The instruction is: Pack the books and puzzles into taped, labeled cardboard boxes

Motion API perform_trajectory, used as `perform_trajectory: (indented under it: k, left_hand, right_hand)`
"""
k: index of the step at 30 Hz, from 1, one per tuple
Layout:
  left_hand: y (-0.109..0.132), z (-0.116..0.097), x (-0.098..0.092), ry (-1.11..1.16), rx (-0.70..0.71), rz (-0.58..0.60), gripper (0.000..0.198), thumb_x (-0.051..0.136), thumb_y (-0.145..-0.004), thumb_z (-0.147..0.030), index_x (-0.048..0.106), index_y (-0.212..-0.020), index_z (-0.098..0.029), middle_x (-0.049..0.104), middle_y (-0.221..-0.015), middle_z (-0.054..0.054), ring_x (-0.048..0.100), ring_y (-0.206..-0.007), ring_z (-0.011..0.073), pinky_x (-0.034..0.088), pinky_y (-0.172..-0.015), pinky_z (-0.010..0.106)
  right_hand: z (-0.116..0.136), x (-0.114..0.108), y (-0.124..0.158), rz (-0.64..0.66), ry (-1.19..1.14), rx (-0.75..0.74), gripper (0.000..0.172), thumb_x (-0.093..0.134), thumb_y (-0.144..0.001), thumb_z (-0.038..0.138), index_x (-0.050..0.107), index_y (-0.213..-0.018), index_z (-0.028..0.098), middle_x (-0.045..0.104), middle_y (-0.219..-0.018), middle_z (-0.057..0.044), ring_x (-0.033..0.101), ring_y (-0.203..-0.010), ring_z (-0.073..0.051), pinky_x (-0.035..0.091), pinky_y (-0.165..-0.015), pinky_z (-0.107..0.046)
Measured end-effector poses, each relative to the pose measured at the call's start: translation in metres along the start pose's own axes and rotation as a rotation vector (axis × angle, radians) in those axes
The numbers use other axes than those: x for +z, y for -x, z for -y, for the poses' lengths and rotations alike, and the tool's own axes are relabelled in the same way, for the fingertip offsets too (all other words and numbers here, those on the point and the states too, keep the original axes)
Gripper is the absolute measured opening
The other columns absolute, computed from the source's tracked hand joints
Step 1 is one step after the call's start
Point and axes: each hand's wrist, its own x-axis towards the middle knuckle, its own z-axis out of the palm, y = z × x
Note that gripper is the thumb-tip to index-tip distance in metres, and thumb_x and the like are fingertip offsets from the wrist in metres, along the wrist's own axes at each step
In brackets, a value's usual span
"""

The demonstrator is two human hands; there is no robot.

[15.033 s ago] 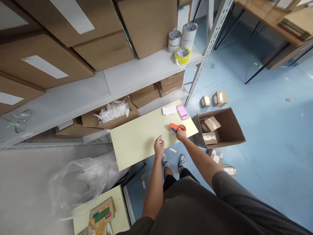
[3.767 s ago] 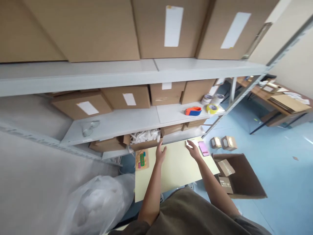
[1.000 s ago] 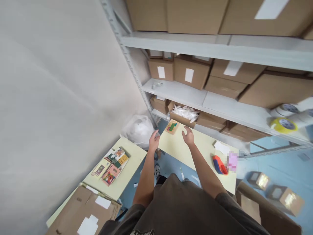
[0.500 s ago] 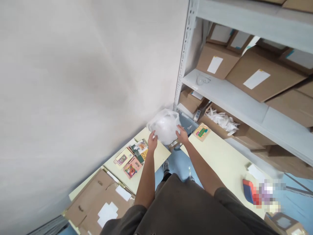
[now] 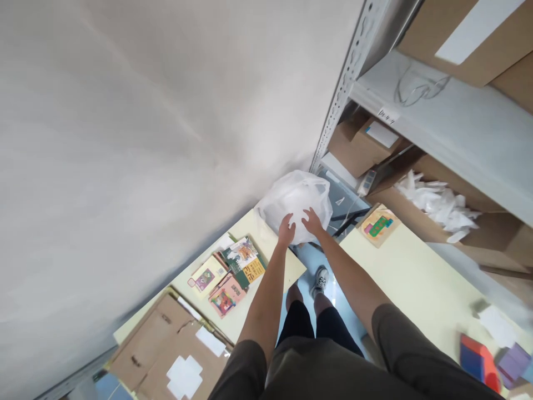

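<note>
A translucent white plastic bag hangs in the gap between two pale yellow tabletops, against the wall. My left hand reaches over the bag's near side, its fingers curved but apart. Close beside it, my right hand is also at the bag with its fingers spread. Nothing shows in either hand; whether the fingertips touch the plastic I cannot tell. To the left lie several small picture cards or booklets. A card with a green and purple picture lies on the right table's corner.
Metal shelving with cardboard boxes stands at the right. An open carton holds white pieces. Flattened cardboard rests at the lower left. Red and blue items are at the lower right. A grey-blue bin stands behind the bag.
My hands have come closer together, from the bag's two sides to its near middle. The view has shifted, so the shelf and tables appear larger and my legs show more.
</note>
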Motion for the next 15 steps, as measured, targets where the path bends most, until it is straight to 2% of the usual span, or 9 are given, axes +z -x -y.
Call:
perform_trajectory:
  k: [4, 7, 11, 15]
  left_hand:
    - [-0.024, 0.032, 0.016, -0.041, 0.045, -0.007, 0.049, 0.066, -0.099, -0.033, 0.066, -0.147, -0.025, 0.058, -0.159, 0.015, 0.05, -0.153, 0.0316, 0.048, -0.123, 0.055]
    - [-0.037, 0.045, 0.019, -0.061, 0.073, -0.005, 0.05, 0.066, -0.098, -0.028, 0.065, -0.148, -0.025, 0.059, -0.158, 0.014, 0.05, -0.152, 0.0314, 0.045, -0.125, 0.055]
    - [-0.04, 0.047, 0.014, -0.084, 0.051, -0.02, 0.053, 0.069, -0.095, -0.027, 0.064, -0.148, -0.023, 0.059, -0.157, 0.016, 0.052, -0.15, 0.0326, 0.046, -0.124, 0.057]
    - [-0.027, 0.031, 0.006, -0.103, 0.041, -0.05, 0.076, 0.086, -0.083, -0.03, 0.058, -0.154, -0.022, 0.057, -0.158, 0.019, 0.05, -0.153, 0.0359, 0.039, -0.128, 0.059]
  right_hand:
    - [-0.025, 0.025, -0.035, 0.025, -0.047, 0.075, 0.04, 0.069, -0.091, 0.029, 0.074, -0.129, 0.019, 0.062, -0.157, -0.016, 0.05, -0.153, -0.034, 0.041, -0.128, -0.05]
    - [-0.029, 0.036, -0.057, 0.066, -0.151, 0.134, 0.036, 0.066, -0.093, 0.028, 0.076, -0.125, 0.013, 0.067, -0.149, -0.02, 0.056, -0.147, -0.034, 0.038, -0.129, -0.049]
    - [-0.013, 0.041, -0.063, 0.114, -0.273, 0.106, 0.036, 0.06, -0.097, 0.031, 0.079, -0.121, 0.012, 0.077, -0.133, -0.018, 0.066, -0.135, -0.03, 0.043, -0.125, -0.048]
    - [0.021, 0.031, -0.037, 0.162, -0.54, 0.018, 0.036, 0.061, -0.095, 0.037, 0.082, -0.118, 0.02, 0.08, -0.13, -0.013, 0.073, -0.124, -0.028, 0.053, -0.115, -0.047]
